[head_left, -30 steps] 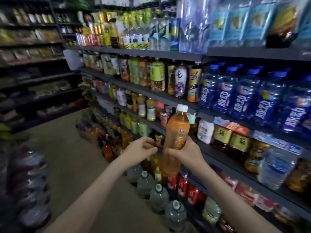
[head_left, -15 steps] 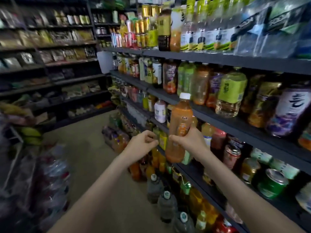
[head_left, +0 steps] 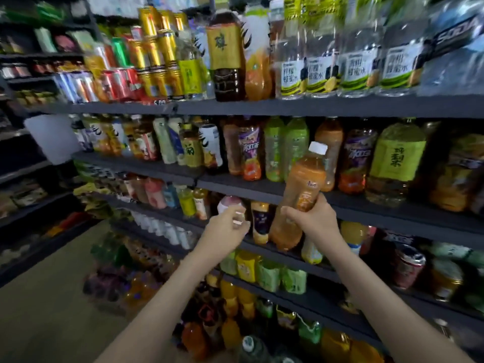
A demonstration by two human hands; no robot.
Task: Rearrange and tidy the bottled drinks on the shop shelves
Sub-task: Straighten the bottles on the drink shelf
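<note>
Orange bottle (head_left: pixel 301 189) is grasped mid-body by right hand (head_left: pixel 313 221), tilted before the middle shelf (head_left: pixel 235 185), presumably so a slot can be chosen; left hand (head_left: pixel 225 231) is loosely clenched, empty, just left.

A clear plastic bottle of orange drink (head_left: pixel 301 195), white-capped and orange-labelled, is gripped round its middle by the right hand (head_left: pixel 311 221); it tilts cap up and rightward, off the dark grey shop shelves (head_left: pixel 235 186), in front of their upright rows of bottles
</note>
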